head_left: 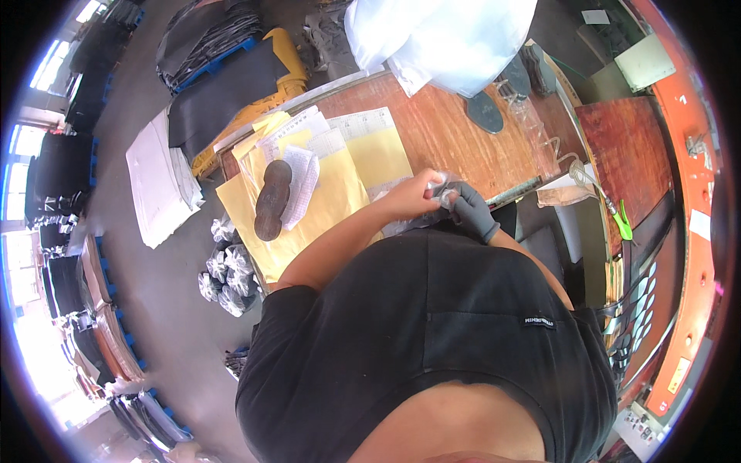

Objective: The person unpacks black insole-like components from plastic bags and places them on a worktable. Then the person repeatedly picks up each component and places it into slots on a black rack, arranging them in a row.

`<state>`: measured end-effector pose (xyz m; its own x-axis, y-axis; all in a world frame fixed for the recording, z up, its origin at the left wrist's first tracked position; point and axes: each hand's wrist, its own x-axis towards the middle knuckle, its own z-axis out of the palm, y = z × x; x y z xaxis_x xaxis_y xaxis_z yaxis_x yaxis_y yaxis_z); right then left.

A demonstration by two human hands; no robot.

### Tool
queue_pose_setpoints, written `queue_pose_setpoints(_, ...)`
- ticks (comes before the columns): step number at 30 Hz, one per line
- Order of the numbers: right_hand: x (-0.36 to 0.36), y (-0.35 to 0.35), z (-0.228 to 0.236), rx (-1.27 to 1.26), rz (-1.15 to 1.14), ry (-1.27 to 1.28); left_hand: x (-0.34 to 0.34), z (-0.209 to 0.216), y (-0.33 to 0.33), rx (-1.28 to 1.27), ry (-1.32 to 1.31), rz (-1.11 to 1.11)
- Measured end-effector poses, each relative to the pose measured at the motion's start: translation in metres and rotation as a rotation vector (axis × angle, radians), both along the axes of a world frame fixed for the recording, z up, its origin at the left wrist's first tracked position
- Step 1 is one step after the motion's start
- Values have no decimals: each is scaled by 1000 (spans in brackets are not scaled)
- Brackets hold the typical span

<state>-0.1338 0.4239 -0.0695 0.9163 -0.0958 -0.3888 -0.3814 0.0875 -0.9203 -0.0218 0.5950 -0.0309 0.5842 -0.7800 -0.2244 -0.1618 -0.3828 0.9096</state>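
Observation:
Close to my body, at the table's near edge, my two hands meet over a crumpled clear plastic bag (403,224). My left hand (415,194) is bare, its fingers closed on the gathered plastic. A grey glove covers my right hand (472,211), which is closed on the same plastic from the other side. What the bag holds, if anything, is mostly hidden by my hands and shirt. To the left, a brown sole-shaped piece (273,202) lies on white printed paper (302,185) and yellow sheets (340,171).
Beyond my hands on the wooden table (440,131) lie a dark shoe sole (485,113) and a large white plastic bag (444,46). Tied plastic bundles (231,270) sit on the floor at left. A yellow pallet truck (289,65) stands past the table. An orange beam (687,255) rises at right.

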Motion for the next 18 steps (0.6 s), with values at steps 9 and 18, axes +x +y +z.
queue_pose_setpoints(9,-2,5,32,-503,9,-485,-6,-11,-13,188,-481,-143)
queue_pose_setpoints(18,2,13,43,-400,222,-482,-7,-28,-12,116,-503,-190)
